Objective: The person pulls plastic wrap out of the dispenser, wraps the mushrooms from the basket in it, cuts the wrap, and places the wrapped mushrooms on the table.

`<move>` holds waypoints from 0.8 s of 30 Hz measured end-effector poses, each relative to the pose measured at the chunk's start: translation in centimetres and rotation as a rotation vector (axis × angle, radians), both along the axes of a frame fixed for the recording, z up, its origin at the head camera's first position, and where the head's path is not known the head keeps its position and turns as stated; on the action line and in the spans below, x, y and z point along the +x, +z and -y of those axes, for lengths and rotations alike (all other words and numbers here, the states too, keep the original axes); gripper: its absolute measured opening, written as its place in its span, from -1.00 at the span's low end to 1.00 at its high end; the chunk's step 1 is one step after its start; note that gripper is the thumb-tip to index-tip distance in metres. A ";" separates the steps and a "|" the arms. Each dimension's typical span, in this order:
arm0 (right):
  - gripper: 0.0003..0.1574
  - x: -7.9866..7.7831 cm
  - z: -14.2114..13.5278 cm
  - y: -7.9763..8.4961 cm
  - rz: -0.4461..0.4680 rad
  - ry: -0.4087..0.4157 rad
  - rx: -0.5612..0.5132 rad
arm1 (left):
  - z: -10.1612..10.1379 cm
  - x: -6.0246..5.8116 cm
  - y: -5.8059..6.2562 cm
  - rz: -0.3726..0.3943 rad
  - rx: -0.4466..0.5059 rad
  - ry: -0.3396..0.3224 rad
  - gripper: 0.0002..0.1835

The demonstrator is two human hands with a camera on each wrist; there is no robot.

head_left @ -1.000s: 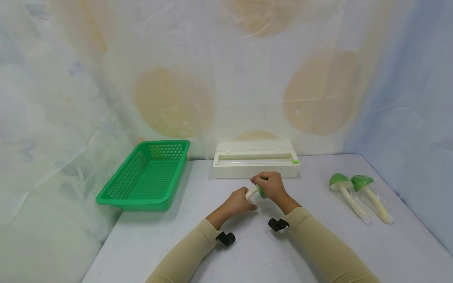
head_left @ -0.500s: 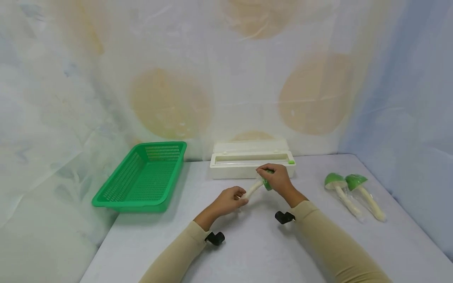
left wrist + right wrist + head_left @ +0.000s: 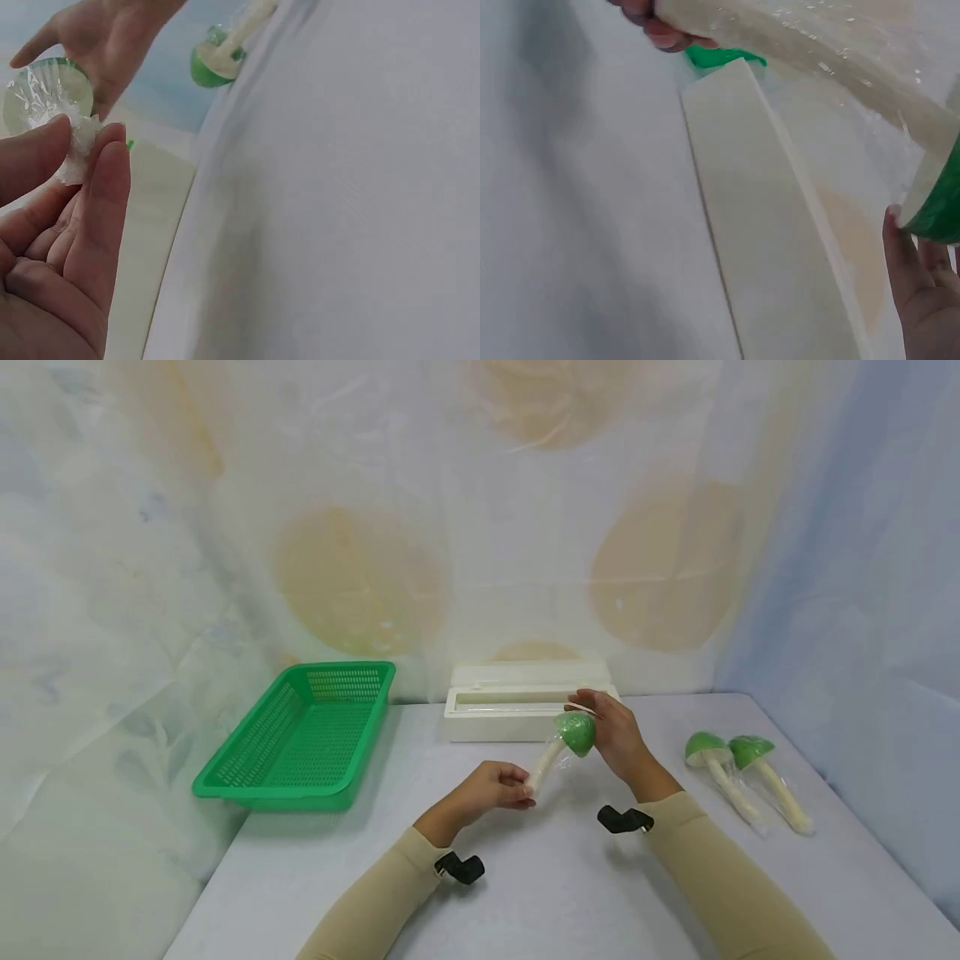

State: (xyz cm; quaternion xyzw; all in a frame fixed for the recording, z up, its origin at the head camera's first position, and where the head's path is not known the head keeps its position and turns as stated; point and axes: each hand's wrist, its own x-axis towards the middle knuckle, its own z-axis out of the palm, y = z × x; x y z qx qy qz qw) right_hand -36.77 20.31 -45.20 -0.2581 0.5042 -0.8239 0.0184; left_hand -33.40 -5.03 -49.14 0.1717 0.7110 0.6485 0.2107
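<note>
A toy-like mushroom (image 3: 576,732) with a green cap and pale stem hangs tilted over the table, wrapped in clear film. My left hand (image 3: 486,789) pinches the bottom of its stem between thumb and fingers; the left wrist view shows bunched film (image 3: 82,139) at those fingertips. Beside the cap is my right hand (image 3: 618,739), its fingers loosely extended. In the right wrist view its fingertips (image 3: 894,217) are right at the cap's rim. Behind the mushroom stands a white cling film dispenser (image 3: 495,727), lid raised.
Two more wrapped green-capped mushrooms, one nearer (image 3: 705,750) and one further right (image 3: 776,781), lie on the right of the table. A green plastic basket (image 3: 348,781) stands at the left. Patterned sheets (image 3: 517,527) enclose the back and sides.
My right hand has loosened from the cap and moved to the right, so the cap now shows. My left hand has slid to the stem's lower end and keeps hold.
</note>
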 end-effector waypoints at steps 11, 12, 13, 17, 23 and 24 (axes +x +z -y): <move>-0.57 1.8 -0.3 -2.0 0.068 -0.067 0.052 | -1.7 0.0 -0.5 0.037 0.102 0.016 -0.79; -0.57 1.8 -0.3 -2.2 0.078 -0.093 0.051 | -1.9 0.0 -0.6 0.033 0.087 0.000 -0.79; -0.58 1.9 -0.4 -2.3 0.090 -0.123 0.051 | -2.1 -0.1 -0.7 0.029 0.070 -0.021 -0.78; -0.57 2.0 -1.2 -2.7 0.158 -0.222 0.067 | -2.4 0.0 -0.9 -0.012 -0.029 -0.103 -0.75; -0.43 1.9 -3.7 -2.7 0.171 -0.315 0.202 | -1.5 0.4 -0.9 -0.074 -0.155 -0.105 -0.75; -0.37 1.9 -4.0 -2.7 0.168 -0.334 0.252 | -1.2 0.5 -1.0 -0.075 -0.169 -0.099 -0.75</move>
